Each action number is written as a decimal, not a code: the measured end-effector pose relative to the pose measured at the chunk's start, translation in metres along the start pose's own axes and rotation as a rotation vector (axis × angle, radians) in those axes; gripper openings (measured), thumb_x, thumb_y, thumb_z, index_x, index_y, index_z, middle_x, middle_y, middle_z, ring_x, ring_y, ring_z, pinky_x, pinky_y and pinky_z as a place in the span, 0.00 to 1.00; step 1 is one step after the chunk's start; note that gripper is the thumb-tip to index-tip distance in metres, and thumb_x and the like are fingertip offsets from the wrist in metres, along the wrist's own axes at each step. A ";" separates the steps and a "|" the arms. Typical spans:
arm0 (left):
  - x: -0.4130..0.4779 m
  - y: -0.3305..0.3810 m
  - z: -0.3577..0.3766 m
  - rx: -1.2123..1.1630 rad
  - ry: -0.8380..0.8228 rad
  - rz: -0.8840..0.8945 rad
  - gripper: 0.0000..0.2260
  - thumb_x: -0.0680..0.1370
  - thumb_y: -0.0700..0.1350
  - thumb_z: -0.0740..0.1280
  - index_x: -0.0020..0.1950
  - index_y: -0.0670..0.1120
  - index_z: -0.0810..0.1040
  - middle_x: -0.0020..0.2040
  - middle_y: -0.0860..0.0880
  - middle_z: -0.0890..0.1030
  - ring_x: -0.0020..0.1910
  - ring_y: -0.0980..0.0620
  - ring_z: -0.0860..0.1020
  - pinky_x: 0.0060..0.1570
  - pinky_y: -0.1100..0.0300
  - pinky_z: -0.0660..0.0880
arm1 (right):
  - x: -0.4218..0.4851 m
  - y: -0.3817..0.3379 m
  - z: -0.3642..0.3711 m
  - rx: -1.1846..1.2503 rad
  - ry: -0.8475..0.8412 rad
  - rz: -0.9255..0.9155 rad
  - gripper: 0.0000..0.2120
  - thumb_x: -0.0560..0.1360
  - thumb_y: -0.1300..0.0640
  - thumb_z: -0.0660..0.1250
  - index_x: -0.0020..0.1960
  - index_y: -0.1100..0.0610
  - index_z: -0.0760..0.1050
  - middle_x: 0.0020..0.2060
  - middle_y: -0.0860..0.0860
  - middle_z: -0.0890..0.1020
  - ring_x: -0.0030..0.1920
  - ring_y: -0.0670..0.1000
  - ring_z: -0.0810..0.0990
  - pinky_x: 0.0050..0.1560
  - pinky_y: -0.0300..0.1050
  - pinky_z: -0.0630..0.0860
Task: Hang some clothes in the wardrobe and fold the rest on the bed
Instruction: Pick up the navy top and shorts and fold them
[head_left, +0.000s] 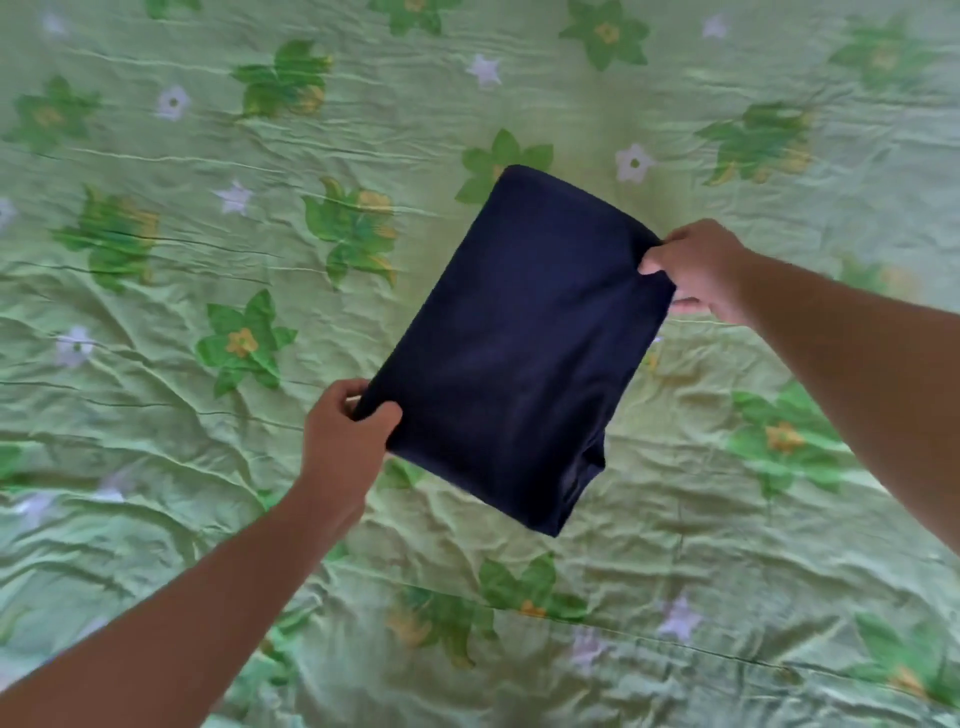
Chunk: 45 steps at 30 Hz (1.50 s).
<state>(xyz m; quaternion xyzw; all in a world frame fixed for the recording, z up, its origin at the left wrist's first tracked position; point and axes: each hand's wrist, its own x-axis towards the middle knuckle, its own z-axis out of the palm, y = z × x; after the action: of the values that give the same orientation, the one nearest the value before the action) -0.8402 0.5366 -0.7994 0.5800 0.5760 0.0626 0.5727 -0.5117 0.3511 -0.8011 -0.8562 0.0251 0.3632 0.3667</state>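
Hidden, cropped and blurred parts

The bed (156, 519) is cut off by all four edges, so no border of it is seen. Both forearms are cropped, at 7 and 3 o'clock. Part of the sheet is covered by the dark folded garment (514, 353); whether that cloth is touching the bed cannot be told, nor what kind of garment it is. The left hand (345, 436) has fingertips hidden under the cloth's 8 o'clock corner; the right hand (701, 270) has fingers hidden behind its 2 o'clock corner. The flower print is blurred toward the edges.
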 end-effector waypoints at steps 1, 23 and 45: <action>0.014 0.012 -0.010 -0.010 0.019 0.050 0.10 0.68 0.43 0.71 0.48 0.51 0.79 0.38 0.50 0.82 0.36 0.50 0.78 0.36 0.55 0.76 | -0.011 0.009 -0.002 0.033 -0.057 0.086 0.06 0.73 0.64 0.69 0.49 0.60 0.76 0.45 0.58 0.80 0.42 0.57 0.82 0.38 0.48 0.81; 0.068 0.026 -0.077 0.314 -0.260 0.342 0.22 0.78 0.35 0.69 0.65 0.59 0.79 0.65 0.52 0.75 0.62 0.53 0.77 0.62 0.53 0.76 | -0.093 0.041 0.062 0.320 -0.030 -0.133 0.52 0.75 0.71 0.67 0.72 0.22 0.47 0.55 0.53 0.81 0.50 0.48 0.85 0.49 0.52 0.82; 0.100 -0.039 -0.007 1.327 -0.003 0.992 0.33 0.80 0.69 0.48 0.83 0.59 0.47 0.83 0.39 0.47 0.81 0.35 0.45 0.75 0.31 0.47 | -0.067 0.066 0.184 -1.115 0.254 -0.776 0.40 0.76 0.23 0.43 0.82 0.41 0.45 0.82 0.54 0.47 0.80 0.68 0.44 0.72 0.78 0.44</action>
<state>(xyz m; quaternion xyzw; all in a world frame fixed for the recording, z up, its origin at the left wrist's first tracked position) -0.8358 0.6026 -0.8841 0.9843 0.1696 -0.0459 0.0181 -0.6920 0.4072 -0.8843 -0.8999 -0.4306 0.0615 -0.0306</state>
